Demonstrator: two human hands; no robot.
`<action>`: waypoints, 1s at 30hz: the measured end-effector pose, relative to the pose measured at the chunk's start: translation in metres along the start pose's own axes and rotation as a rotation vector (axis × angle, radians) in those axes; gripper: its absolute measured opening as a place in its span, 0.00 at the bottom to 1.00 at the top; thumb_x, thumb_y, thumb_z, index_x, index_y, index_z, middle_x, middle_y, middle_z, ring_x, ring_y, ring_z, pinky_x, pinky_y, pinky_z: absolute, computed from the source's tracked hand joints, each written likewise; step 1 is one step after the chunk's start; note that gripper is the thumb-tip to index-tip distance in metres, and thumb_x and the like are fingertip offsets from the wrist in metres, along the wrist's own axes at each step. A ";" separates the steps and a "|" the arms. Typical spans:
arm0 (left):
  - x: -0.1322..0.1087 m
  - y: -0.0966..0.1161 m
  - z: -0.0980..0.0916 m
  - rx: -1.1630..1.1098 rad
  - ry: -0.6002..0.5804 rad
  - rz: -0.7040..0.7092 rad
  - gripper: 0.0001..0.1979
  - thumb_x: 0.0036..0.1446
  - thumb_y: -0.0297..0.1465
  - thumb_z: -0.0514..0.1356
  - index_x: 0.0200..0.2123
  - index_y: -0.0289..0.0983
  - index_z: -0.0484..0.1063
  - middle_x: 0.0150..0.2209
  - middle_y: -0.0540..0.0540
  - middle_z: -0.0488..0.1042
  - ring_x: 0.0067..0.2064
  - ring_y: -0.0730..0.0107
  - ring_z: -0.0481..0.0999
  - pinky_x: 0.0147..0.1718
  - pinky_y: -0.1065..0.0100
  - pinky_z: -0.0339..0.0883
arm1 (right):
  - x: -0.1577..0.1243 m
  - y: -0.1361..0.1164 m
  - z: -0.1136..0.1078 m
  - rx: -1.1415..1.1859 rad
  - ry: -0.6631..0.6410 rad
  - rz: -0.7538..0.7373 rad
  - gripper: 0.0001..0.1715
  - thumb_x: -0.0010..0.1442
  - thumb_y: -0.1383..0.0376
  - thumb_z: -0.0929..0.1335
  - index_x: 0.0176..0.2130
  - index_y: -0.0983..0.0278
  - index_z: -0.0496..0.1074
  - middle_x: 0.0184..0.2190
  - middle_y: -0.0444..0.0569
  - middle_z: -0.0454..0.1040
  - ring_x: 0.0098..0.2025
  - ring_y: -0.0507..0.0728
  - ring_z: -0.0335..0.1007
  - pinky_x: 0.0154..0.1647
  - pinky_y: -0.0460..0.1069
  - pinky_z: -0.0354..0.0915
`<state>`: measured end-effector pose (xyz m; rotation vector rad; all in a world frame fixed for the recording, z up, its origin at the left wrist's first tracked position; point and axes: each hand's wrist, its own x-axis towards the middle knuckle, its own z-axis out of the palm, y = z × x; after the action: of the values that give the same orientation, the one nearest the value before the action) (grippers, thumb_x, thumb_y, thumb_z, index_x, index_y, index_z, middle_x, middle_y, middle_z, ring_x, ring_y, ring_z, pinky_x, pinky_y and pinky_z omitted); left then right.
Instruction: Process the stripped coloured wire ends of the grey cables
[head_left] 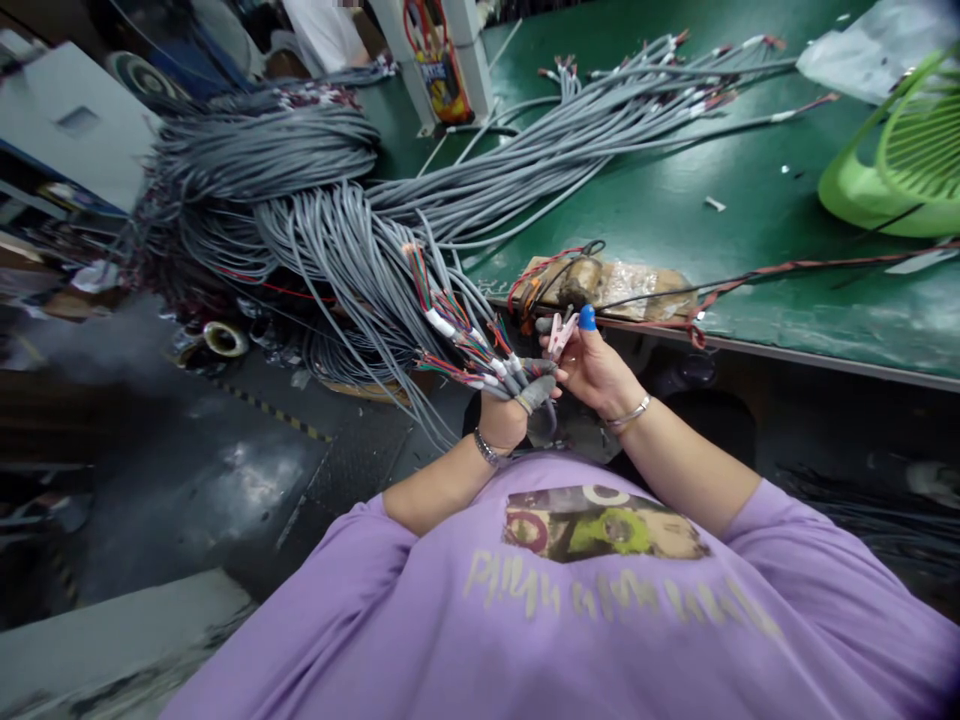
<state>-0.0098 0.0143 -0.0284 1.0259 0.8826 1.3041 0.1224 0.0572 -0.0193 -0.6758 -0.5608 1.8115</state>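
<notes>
My left hand [508,415], with grey coverings on its fingers, is closed around several grey cable ends [495,372]. Their white-banded tips fan out to the left in thin red, green and other coloured wires. Close beside it, my right hand [596,375] wears a blue cover on the thumb and pinches a small pale pink clip [561,335]. The clip sits just above the left fingers, and whether it touches a wire cannot be made out. More grey cables [330,240] hang over the table edge towards my left hand.
Long grey cables [510,175] lie across the green table [787,290]. At its front edge is a taped block [645,285] with red and black leads. A green plastic fan or basket [900,150] stands right, a pouch with red-handled tools [442,85] at the back.
</notes>
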 end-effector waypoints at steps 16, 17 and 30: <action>-0.012 -0.001 -0.012 0.087 -0.039 -0.008 0.13 0.49 0.39 0.73 0.35 0.39 0.81 0.33 0.47 0.82 0.32 0.70 0.81 0.35 0.69 0.77 | -0.050 0.012 -0.013 -0.314 0.037 -0.184 0.16 0.49 0.56 0.79 0.32 0.62 0.76 0.27 0.45 0.76 0.28 0.50 0.63 0.31 0.47 0.60; -0.012 -0.001 -0.012 0.087 -0.046 0.002 0.12 0.50 0.39 0.72 0.35 0.39 0.81 0.34 0.47 0.82 0.32 0.71 0.81 0.34 0.70 0.77 | -0.048 0.012 -0.012 -0.300 0.049 -0.176 0.16 0.49 0.57 0.79 0.30 0.63 0.76 0.26 0.44 0.75 0.27 0.50 0.62 0.30 0.47 0.59; -0.009 0.004 -0.012 0.074 -0.021 0.019 0.18 0.46 0.37 0.74 0.42 0.40 0.79 0.36 0.49 0.81 0.32 0.71 0.81 0.34 0.69 0.77 | -0.036 0.012 -0.012 -0.083 0.069 0.013 0.20 0.42 0.58 0.81 0.27 0.64 0.71 0.20 0.39 0.65 0.23 0.47 0.56 0.26 0.45 0.58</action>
<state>-0.0231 0.0061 -0.0285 1.1065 0.9129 1.2819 0.1318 0.0196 -0.0292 -0.7967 -0.5888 1.7776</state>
